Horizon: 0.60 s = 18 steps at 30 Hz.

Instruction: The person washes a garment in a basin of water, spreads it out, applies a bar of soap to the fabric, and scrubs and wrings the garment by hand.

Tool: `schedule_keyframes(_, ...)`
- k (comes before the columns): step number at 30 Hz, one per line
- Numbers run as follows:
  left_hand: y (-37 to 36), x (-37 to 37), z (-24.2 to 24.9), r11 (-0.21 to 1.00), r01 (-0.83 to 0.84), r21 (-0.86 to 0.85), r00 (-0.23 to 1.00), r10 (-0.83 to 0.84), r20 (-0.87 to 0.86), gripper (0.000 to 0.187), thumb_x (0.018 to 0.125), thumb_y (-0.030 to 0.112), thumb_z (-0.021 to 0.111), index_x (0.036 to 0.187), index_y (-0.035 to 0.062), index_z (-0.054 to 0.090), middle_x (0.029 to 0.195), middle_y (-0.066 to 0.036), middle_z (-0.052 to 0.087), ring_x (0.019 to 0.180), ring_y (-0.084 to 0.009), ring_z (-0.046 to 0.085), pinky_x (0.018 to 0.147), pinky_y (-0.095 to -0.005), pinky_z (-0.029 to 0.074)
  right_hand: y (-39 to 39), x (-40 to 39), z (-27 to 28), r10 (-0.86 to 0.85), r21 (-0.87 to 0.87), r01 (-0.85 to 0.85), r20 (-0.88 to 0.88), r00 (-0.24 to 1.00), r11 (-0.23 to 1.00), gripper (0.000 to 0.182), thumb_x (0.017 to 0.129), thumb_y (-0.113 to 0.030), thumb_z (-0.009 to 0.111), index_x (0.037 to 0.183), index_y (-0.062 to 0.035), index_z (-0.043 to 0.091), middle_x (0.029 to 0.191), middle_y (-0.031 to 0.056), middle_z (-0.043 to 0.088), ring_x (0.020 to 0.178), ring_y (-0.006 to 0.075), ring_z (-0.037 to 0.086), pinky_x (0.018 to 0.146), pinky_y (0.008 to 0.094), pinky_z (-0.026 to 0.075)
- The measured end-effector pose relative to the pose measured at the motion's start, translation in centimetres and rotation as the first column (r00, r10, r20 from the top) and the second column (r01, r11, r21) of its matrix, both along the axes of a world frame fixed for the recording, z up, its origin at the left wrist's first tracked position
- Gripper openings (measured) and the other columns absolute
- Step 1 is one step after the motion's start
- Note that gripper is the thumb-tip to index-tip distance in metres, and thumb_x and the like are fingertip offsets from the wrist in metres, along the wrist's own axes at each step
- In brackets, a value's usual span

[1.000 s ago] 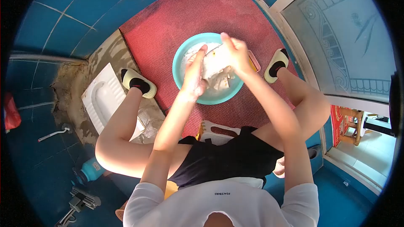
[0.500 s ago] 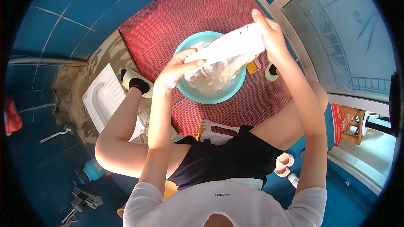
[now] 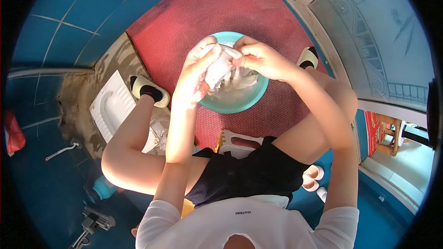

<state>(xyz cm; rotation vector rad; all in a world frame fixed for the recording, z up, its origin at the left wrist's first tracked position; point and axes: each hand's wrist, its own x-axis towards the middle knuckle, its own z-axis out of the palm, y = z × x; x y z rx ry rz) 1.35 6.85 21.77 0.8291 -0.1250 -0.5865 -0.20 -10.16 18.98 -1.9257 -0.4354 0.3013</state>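
A bunched white cloth (image 3: 218, 72), wet-looking, hangs between my hands over a turquoise basin (image 3: 230, 108). My left hand (image 3: 198, 64) grips its left side, fingers curled around it near the basin's left rim. Pinching the cloth's upper right edge, my right hand (image 3: 259, 58) is over the far right part of the basin. The lower folds of the cloth drop into cloudy water (image 3: 226, 97) inside it.
The basin stands on a red textured mat (image 3: 170, 32). A white squat toilet (image 3: 113, 106) lies to the left, beyond my left slipper (image 3: 148, 91). A plastic stool (image 3: 236, 144) is under me. A glass door (image 3: 369, 50) borders the right, with pink slippers (image 3: 313, 177) near it.
My hands have come closer together, the right moving left and down toward the basin. The cloth, stretched out before, is now bunched. My right foot has moved outward. The yellow-and-pink item is hidden now.
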Motion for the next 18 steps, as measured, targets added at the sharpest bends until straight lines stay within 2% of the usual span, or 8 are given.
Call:
schedule_keyframes(1, -0.4, 0.0, 0.6, 0.992, -0.1, 0.076, 0.991, 0.106, -0.084, 0.01, 0.079, 0.013, 0.055, 0.076, 0.0082, 0.046, 0.068, 0.0, 0.052, 0.055, -0.0018, 0.051, 0.039, -0.0115, 0.039, 0.1, 0.1, 0.0, -0.126, 0.164, 0.101, 0.153, 0.98, 0.981, 0.024, 0.079, -0.022, 0.054, 0.084, 0.0014, 0.056, 0.071, 0.0037, 0.053, 0.067, 0.0115, 0.049, 0.064, 0.0256, 0.04)
schedule_keyframes(2, 0.3, 0.5, -0.3, 1.0, 0.01, 0.014, 0.998, -0.009, -0.058, 0.011, 0.077, 0.011, 0.057, 0.08, 0.007, 0.048, 0.073, -0.002, 0.055, 0.061, -0.0052, 0.054, 0.049, -0.0149, 0.044, -0.5, 0.0, 0.3, -0.116, 0.155, 0.124, -0.058, 0.992, 0.98, 0.021, 0.083, -0.019, 0.048, 0.081, 0.0009, 0.055, 0.069, 0.0019, 0.051, 0.066, 0.0089, 0.047, 0.06, 0.0236, 0.039)
schedule_keyframes(6, -0.1, 0.9, -0.6, 0.997, -0.003, 0.081, 1.0, 0.005, -0.022, 0.011, 0.075, 0.01, 0.059, 0.077, 0.007, 0.048, 0.074, -0.003, 0.055, 0.063, -0.0062, 0.054, 0.056, -0.0174, 0.045, -1.1, -0.1, 1.7, -0.273, 0.293, 0.297, -0.12, 0.954, 0.909, 0.025, 0.086, -0.024, 0.043, 0.083, -0.0013, 0.052, 0.069, 0.0007, 0.051, 0.064, 0.0072, 0.047, 0.059, 0.0216, 0.039)
schedule_keyframes(8, 0.7, 2.1, -2.9, 0.968, 0.207, 0.144, 0.963, -0.227, 0.145, 0.017, 0.075, 0.006, 0.057, 0.091, 0.0042, 0.052, 0.083, -0.002, 0.056, 0.078, -0.0096, 0.053, 0.069, -0.0225, 0.043, -1.2, -0.4, 3.1, -0.335, 0.264, 0.338, -0.059, 0.94, 0.903, 0.024, 0.086, -0.024, 0.042, 0.083, -0.0017, 0.052, 0.07, 0.0005, 0.052, 0.065, 0.0073, 0.048, 0.059, 0.0218, 0.04)
schedule_keyframes(9, 0.6, 2.2, -3.6, 0.968, 0.205, 0.145, 0.963, -0.226, 0.145, 0.017, 0.075, 0.006, 0.057, 0.091, 0.0042, 0.052, 0.083, -0.002, 0.056, 0.078, -0.0096, 0.053, 0.069, -0.0225, 0.043, -1.2, -0.5, 3.5, -0.393, 0.237, 0.381, 0.005, 0.92, 0.894, 0.024, 0.086, -0.024, 0.042, 0.084, -0.0021, 0.051, 0.071, 0.0004, 0.052, 0.065, 0.0075, 0.049, 0.059, 0.022, 0.041)
schedule_keyframes(12, -0.4, 1.7, -4.7, 0.92, 0.267, 0.287, 0.942, -0.312, 0.123, 0.024, 0.081, 0.015, 0.052, 0.1, 0.001, 0.05, 0.09, -0.002, 0.056, 0.083, -0.0101, 0.051, 0.078, -0.0254, 0.039, -1.5, -0.7, 4.4, -0.412, 0.494, 0.444, -0.18, 0.893, 0.747, 0.025, 0.086, -0.026, 0.044, 0.087, -0.0019, 0.051, 0.076, 0.0012, 0.054, 0.069, 0.0069, 0.052, 0.062, 0.0207, 0.043)
schedule_keyframes(14, -2.2, 0.6, -4.3, 0.957, 0.186, 0.225, 0.974, -0.21, 0.088, 0.021, 0.083, 0.018, 0.049, 0.095, 0.0024, 0.051, 0.087, -0.001, 0.055, 0.08, -0.0078, 0.05, 0.075, -0.0234, 0.039, -1.6, -0.8, 5.0, -0.385, 0.609, 0.496, -0.315, 0.867, 0.619, 0.025, 0.085, -0.026, 0.046, 0.09, -0.0018, 0.051, 0.079, 0.0024, 0.055, 0.07, 0.0073, 0.053, 0.063, 0.0207, 0.044)
schedule_keyframes(18, -2.8, 0.4, -4.5, 0.989, 0.027, 0.147, 0.997, -0.038, 0.074, 0.022, 0.088, 0.026, 0.04, 0.087, 0.006, 0.049, 0.08, 0.002, 0.05, 0.074, -0.0047, 0.046, 0.068, -0.0198, 0.038, -1.8, -0.2, 4.2, -0.467, 0.592, 0.509, -0.239, 0.851, 0.624, 0.025, 0.084, -0.026, 0.048, 0.088, -0.002, 0.052, 0.076, 0.0008, 0.055, 0.066, 0.0059, 0.052, 0.06, 0.0195, 0.043)
